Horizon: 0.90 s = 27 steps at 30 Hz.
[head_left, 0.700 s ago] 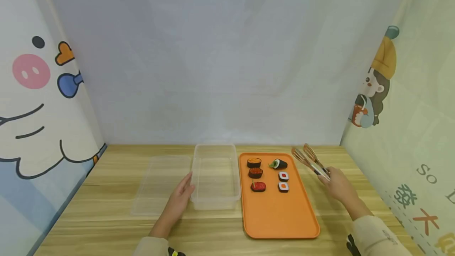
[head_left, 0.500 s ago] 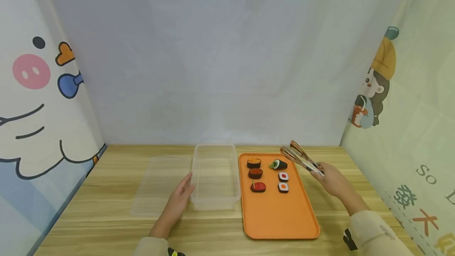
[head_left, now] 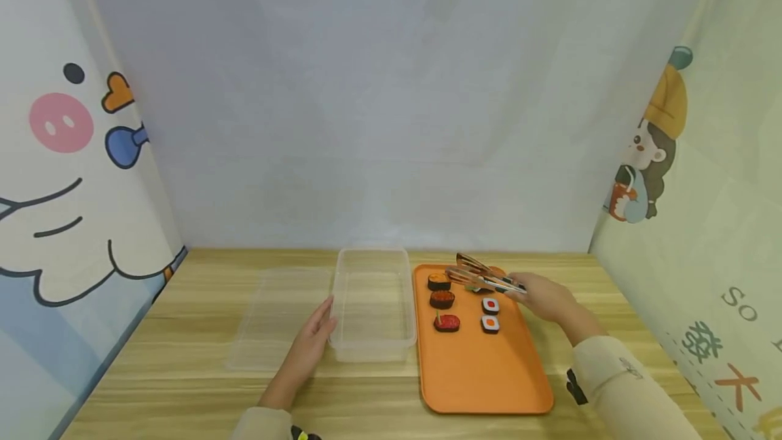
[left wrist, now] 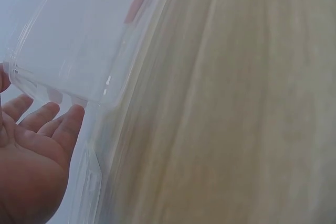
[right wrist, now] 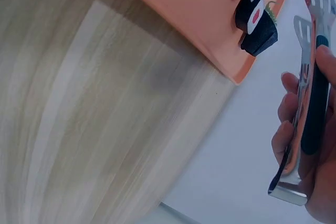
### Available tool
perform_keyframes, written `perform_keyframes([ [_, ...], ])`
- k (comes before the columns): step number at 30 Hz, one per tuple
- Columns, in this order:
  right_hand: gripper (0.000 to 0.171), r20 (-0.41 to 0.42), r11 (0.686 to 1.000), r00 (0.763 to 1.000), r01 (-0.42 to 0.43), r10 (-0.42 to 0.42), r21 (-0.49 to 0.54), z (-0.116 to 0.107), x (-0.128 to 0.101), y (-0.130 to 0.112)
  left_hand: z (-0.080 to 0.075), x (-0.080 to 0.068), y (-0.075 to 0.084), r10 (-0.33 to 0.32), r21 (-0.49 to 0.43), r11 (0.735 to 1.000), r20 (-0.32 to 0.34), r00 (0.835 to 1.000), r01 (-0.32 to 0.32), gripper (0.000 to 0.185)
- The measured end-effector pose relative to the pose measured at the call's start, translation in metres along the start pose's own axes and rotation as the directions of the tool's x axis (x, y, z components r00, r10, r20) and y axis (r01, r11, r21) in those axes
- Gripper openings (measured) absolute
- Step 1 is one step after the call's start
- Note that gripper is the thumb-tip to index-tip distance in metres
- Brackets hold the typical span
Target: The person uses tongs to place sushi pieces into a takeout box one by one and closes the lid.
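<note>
My right hand (head_left: 546, 297) grips a pair of metal tongs (head_left: 479, 275) with dark handles, its arms spread apart with nothing between them. The tongs hang over the back of the orange tray (head_left: 482, 379). Below them a sushi hand roll (right wrist: 260, 38) is partly hidden in the head view. Also on the tray are an orange-topped sushi (head_left: 438, 282), two red-topped sushi (head_left: 442, 299) and two white-faced sushi rolls (head_left: 490, 324). My left hand (head_left: 307, 343) touches the left side of a clear plastic container (head_left: 374, 343) with its fingers extended.
A clear flat lid (head_left: 269, 331) lies on the wooden table (head_left: 183, 386), left of the container. The container stands close beside the tray's left edge. A pale curtain (head_left: 391, 121) hangs behind the table, with printed cloths at both sides.
My right hand has moved left with the tongs, from beside the tray to over its back part. The left hand stays at the container.
</note>
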State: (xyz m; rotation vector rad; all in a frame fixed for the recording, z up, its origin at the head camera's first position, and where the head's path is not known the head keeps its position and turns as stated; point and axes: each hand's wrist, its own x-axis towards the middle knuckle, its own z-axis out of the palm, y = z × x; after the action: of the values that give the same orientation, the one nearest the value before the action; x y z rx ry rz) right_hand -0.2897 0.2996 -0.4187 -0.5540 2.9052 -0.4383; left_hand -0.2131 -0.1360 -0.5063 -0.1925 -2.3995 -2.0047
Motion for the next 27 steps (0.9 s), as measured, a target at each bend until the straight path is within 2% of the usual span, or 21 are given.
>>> perform_keyframes([
  [14, 0.044, 0.058, 0.991, 0.997, 0.052, -0.046, -0.124, 0.006, 0.031, -0.008, 0.002, -0.003, 0.0, -0.022, 0.003, 1.0, -0.01, 1.0, 0.023, 0.053],
  [21, 0.038, 0.036, 0.98, 0.998, 0.061, -0.055, -0.19, 0.008, 0.038, -0.009, 0.002, -0.003, -0.001, -0.037, 0.002, 0.999, -0.008, 0.999, 0.037, 0.053],
  [27, 0.039, 0.022, 0.979, 0.998, 0.064, -0.061, -0.193, 0.005, 0.037, -0.012, 0.001, -0.003, -0.001, -0.04, -0.003, 0.999, -0.012, 0.999, 0.04, 0.053],
])
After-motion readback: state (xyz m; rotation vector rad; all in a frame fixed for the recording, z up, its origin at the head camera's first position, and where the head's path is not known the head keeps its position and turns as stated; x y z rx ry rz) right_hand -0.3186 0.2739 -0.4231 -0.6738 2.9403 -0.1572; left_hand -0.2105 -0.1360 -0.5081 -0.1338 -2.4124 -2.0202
